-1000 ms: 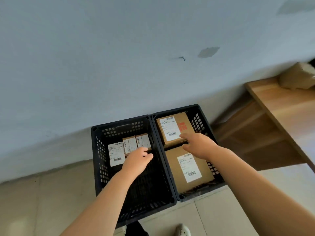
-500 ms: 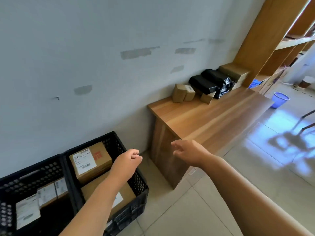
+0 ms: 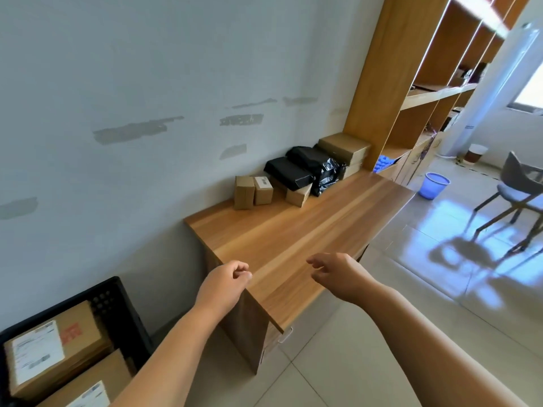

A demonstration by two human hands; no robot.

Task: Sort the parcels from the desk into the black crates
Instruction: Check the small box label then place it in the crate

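Observation:
A wooden desk stands against the wall. At its far end lie two small cardboard boxes, black plastic parcels, a box under them and a stack of flat cardboard boxes. My left hand hovers at the desk's near corner, fingers loosely curled, holding nothing. My right hand hovers over the desk's near edge with relaxed fingers, empty. A black crate at bottom left holds two labelled cardboard parcels.
A tall wooden shelf unit rises at the desk's far end. A blue bin, a grey chair and a small white-and-brown bin stand on the tiled floor to the right.
My view has swung right from the crates to the desk. Both hands left the crates empty and now reach over the desk's near end.

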